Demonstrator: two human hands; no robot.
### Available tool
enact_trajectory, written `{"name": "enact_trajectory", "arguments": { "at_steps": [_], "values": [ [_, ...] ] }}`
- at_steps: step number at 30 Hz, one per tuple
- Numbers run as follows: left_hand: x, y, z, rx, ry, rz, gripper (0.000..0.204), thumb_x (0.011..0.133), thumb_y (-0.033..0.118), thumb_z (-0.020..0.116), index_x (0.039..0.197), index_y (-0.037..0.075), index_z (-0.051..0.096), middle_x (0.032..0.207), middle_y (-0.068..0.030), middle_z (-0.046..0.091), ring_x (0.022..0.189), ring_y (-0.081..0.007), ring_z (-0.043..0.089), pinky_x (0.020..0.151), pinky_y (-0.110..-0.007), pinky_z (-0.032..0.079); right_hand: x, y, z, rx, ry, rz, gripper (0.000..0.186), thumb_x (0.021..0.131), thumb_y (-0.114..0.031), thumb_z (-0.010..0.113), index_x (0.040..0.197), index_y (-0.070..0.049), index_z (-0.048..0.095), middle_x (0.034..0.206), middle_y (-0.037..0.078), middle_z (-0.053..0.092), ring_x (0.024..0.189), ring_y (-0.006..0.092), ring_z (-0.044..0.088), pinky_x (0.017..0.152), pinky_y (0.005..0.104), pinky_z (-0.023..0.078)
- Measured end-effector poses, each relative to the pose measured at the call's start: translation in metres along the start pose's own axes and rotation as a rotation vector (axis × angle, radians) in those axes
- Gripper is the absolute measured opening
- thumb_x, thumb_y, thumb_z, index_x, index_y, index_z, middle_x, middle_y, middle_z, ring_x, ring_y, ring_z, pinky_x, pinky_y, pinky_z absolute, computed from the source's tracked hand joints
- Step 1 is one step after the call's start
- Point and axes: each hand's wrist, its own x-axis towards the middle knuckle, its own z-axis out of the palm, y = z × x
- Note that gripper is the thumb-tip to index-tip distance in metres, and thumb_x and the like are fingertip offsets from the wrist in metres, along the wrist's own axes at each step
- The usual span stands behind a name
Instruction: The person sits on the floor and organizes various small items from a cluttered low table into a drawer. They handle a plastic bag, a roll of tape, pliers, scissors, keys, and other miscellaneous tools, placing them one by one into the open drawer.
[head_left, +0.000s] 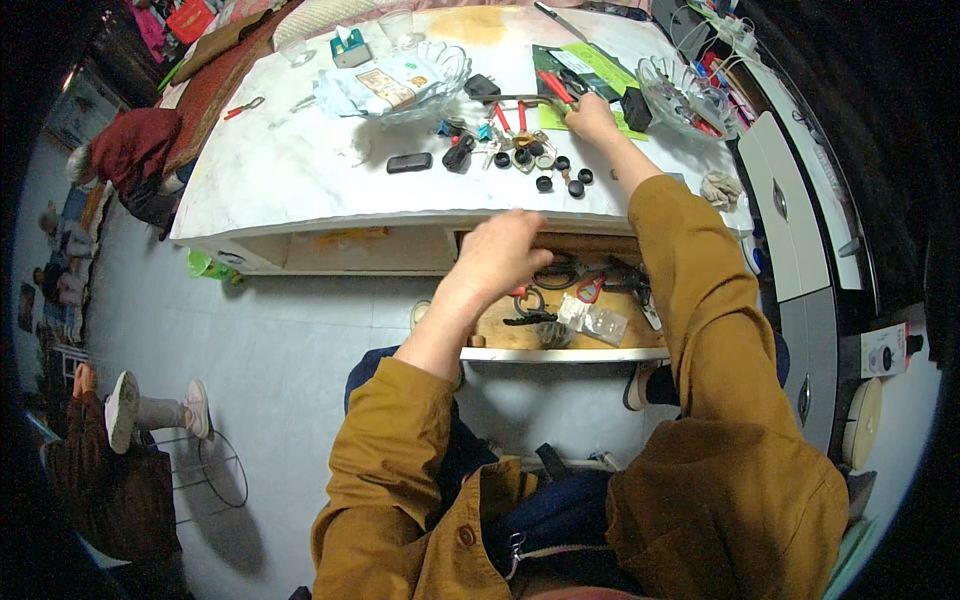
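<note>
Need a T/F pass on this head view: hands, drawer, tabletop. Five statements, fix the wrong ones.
1. The right hand is beside a red-handled tool at the tabletop. True.
2. The drawer is fully shut. False: the drawer is pulled open, with its contents showing.
3. A clear plastic bag lies in the drawer. True.
4. The left hand is resting on the tissue box. False: the left hand is nearer the person, about the left end of the drawer, and the tissue box stands far off on the tabletop.
5. The black oblong case lies on the floor. False: the black oblong case lies on the tabletop.
</note>
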Motion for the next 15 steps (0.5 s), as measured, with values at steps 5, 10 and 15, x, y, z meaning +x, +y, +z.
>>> {"name": "enact_trajectory", "arguments": {
  "at_steps": [5, 10, 15],
  "values": [
    [-0.011, -0.031, -0.022, -0.032, 0.628, -0.059, 0.049, 0.08, 0.017, 0.072, 0.122, 0.001, 0.055, 0.125, -0.0179, 0.051, 0.117, -0.0344, 0.05, 0.098, -0.043, 0.044, -0.06, -0.016, -0.038, 0.51, -0.006, -0.139, 0.024, 0.073, -0.021, 0.067, 0.076, 0.002, 0.067, 0.062, 0.01, 0.062, 0.058, 0.018, 0.058, 0.058, 0.0337, 0.046],
    [-0.014, -0.03, -0.033, 0.009, 0.797, -0.063, 0.061, 0.079, 0.014, 0.072, 0.133, 0.003, 0.046, 0.139, -0.0208, 0.037, 0.126, -0.0401, 0.037, 0.107, -0.047, 0.033, -0.148, 0.005, -0.074, 0.939, -0.046, -0.241, 0.03, 0.081, -0.013, 0.07, 0.107, 0.001, 0.067, 0.083, 0.0, 0.065, 0.072, 0.0072, 0.055, 0.064, 0.0234, 0.042],
    [-0.012, -0.027, -0.024, 0.183, 0.89, 0.064, 0.08, 0.078, 0.022, 0.077, 0.143, 0.008, 0.034, 0.15, -0.0208, 0.025, 0.133, -0.0395, 0.03, 0.11, -0.05, 0.029, -0.233, 0.009, -0.112, 0.923, -0.205, -0.279, 0.033, 0.09, -0.016, 0.064, 0.119, 0.0, 0.064, 0.096, 0.001, 0.064, 0.087, 0.0091, 0.056, 0.083, 0.0249, 0.044]
  ]
}}
